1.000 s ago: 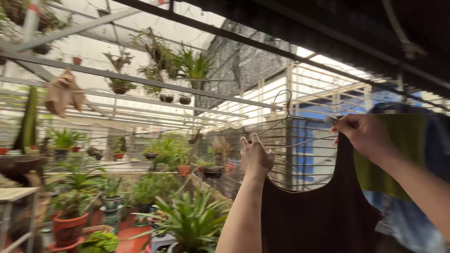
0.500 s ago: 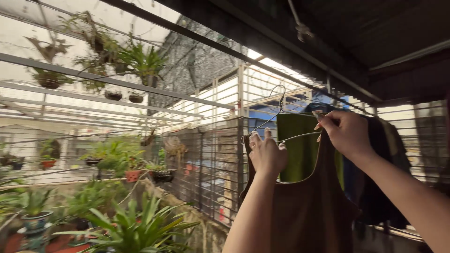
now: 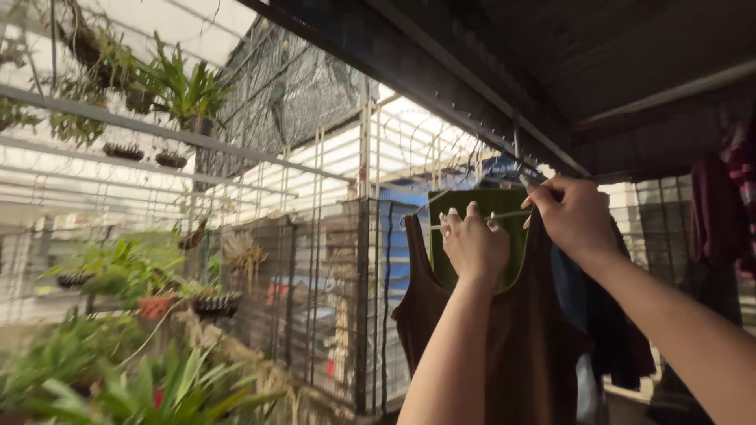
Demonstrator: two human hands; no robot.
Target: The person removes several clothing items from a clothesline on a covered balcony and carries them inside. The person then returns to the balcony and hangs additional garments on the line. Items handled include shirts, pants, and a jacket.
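Note:
A dark brown sleeveless top (image 3: 535, 346) hangs on a thin wire hanger (image 3: 504, 215) held up in front of me. My left hand (image 3: 474, 244) grips the hanger's wire at the left of the neckline. My right hand (image 3: 573, 214) pinches the right shoulder strap and the wire there. The hanger's hook reaches up toward the dark roof beam (image 3: 441, 86). Behind the top hangs a green cloth (image 3: 472, 201), with dark blue and black clothes (image 3: 606, 323) to its right.
A metal mesh fence (image 3: 315, 291) runs along the left of the clothes. Potted plants (image 3: 150, 291) stand on the ledge and hang from overhead bars (image 3: 173, 86). More dark clothes (image 3: 720, 220) hang at the far right.
The view has swung right. Both hands carried the hanger and brown top to the right, closer to the hanging green cloth and the roof beam. Both grips are unchanged.

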